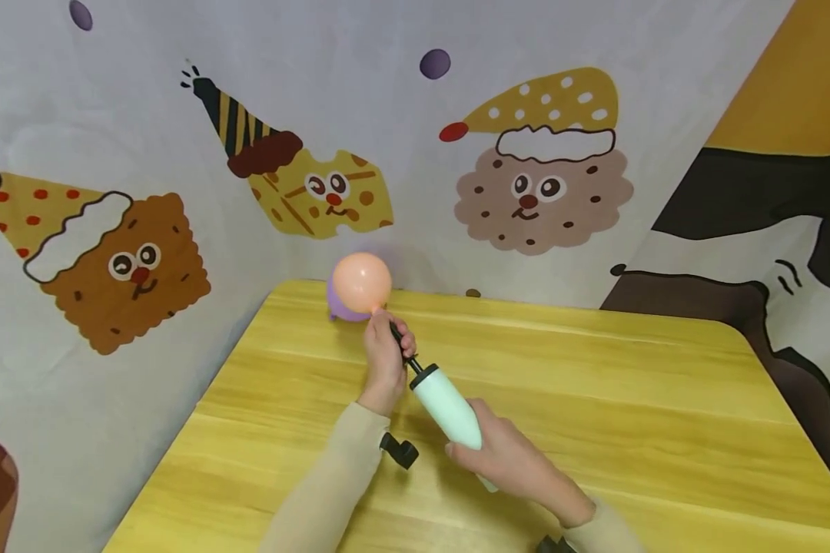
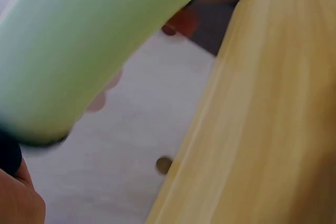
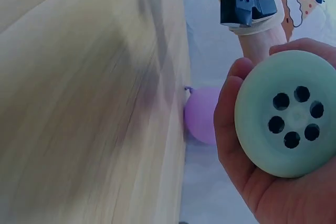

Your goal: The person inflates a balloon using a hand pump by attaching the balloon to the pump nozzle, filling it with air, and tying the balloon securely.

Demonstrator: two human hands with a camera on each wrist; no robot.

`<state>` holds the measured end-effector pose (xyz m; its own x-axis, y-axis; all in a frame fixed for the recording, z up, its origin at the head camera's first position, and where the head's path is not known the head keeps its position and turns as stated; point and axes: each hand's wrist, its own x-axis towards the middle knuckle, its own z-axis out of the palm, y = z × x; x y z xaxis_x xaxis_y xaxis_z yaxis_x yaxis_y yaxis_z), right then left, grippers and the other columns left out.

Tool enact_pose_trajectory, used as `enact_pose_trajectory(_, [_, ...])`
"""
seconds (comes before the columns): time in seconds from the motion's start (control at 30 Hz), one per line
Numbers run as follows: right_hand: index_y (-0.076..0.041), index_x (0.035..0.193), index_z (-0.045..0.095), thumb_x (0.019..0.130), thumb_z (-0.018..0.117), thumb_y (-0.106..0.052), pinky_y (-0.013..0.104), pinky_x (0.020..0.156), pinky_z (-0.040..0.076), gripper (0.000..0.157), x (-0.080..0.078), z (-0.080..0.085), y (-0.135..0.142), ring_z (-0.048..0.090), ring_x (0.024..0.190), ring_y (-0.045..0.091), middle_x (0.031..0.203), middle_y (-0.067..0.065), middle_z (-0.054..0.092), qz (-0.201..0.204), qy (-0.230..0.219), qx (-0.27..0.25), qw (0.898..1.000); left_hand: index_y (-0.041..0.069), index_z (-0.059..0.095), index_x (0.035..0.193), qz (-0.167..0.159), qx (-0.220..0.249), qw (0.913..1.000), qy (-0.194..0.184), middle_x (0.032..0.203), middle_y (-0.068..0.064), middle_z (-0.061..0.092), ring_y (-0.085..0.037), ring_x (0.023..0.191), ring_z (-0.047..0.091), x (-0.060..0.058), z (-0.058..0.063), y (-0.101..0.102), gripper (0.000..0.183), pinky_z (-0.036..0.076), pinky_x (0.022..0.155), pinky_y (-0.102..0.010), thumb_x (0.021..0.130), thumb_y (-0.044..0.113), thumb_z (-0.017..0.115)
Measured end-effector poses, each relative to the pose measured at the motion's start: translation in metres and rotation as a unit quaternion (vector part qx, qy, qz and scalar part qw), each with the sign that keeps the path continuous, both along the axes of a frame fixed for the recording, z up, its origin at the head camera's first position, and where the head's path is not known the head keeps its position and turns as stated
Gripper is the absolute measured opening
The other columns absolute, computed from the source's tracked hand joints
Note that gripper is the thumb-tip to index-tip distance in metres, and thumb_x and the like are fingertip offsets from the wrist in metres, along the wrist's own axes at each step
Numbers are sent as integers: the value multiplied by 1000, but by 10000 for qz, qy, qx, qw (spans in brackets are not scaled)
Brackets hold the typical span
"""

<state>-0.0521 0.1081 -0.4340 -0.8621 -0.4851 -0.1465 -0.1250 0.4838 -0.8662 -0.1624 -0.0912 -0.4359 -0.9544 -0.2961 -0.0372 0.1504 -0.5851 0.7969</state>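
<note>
Cartoon snacks in party hats [image 1: 325, 196] run across the pale backdrop [image 1: 360, 77] behind the table [image 1: 629, 399], which has a yellowish wood-grained top. From the head view, I see a person holding a pale mint hand pump [image 1: 446, 407] slantwise over that top. The left hand [image 1: 385, 349] curls round the pump's slim black end, and just past that grip sits a round peach balloon [image 1: 362, 280]. Nearer, the right hand [image 1: 508, 453] grips the mint barrel. Behind the peach balloon — partly hidden by it — a purple balloon [image 1: 336, 306] lies near the far edge. By the left sleeve's [image 1: 325, 476] cuff is a small black device [image 1: 401, 452].

From the left wrist, the barrel slants across the upper left, its dark rim close to the left hand in the bottom corner; the right hand, up top, is too blurred to make out its fingers.

From the right wrist, the pump's round end faces the camera — six dark holes in a ring — with the right hand wrapped about it. Beyond, the purple balloon shows its knotted tip.
</note>
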Motion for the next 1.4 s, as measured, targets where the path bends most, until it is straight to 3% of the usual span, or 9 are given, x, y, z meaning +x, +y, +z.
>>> enact_pose_trajectory(0.17, [4, 142, 46, 93, 77, -32, 30, 52, 54, 68, 6, 0, 21, 62, 65, 12, 97, 9, 67, 249, 175, 285, 9991, 8, 44, 80, 463, 303, 9985, 1, 67, 2, 47, -4, 47, 41, -12, -1, -27, 38, 32, 41, -15, 113, 21, 31])
enact_pose_trajectory(0.33, [-1, 138, 49, 91, 78, -33, 29, 52, 54, 64, 11, -5, 44, 61, 66, 9, 100, 9, 68, 486, 255, 471, 9974, 9, 44, 80, 876, 599, 9943, -84, 67, 1, 47, -5, 47, 41, -14, -4, -46, 40, 33, 41, -15, 115, 26, 31])
enact_pose_trajectory(0.6, [-1, 135, 52, 87, 79, -28, 28, 54, 52, 61, 6, -9, 37, 59, 64, 8, 93, 5, 68, 306, 666, 787, 9942, 9, 47, 83, 782, 344, 9963, -92, 68, 1, 48, -6, 48, 44, -2, -12, -18, 40, 35, 42, -16, 115, 27, 31])
enact_pose_trajectory(1.03, [4, 125, 52, 86, 79, -23, 30, 48, 52, 55, -14, -4, 8, 59, 60, 15, 83, 6, 61, 30, 532, 605, 9967, 8, 48, 84, 156, -163, 9994, -273, 68, 0, 50, -7, 49, 45, 24, -17, 27, 43, 40, 45, -19, 115, 30, 29])
enact_pose_trajectory(1.23, [5, 131, 49, 89, 80, -27, 30, 45, 53, 61, -12, -4, 7, 60, 58, 15, 83, 6, 61, 19, 216, 355, 9991, 9, 49, 82, 175, -304, 9992, -207, 65, 0, 50, -7, 49, 45, 18, -15, 19, 45, 40, 45, -19, 115, 32, 30])
enact_pose_trajectory(1.4, [1, 138, 48, 90, 79, -30, 31, 44, 52, 65, -8, -3, 20, 59, 57, 13, 86, 6, 63, 145, 201, 421, 9988, 9, 49, 81, 525, 85, 9985, -126, 67, 0, 50, -7, 50, 46, 4, -11, -1, 43, 38, 43, -18, 115, 27, 31])
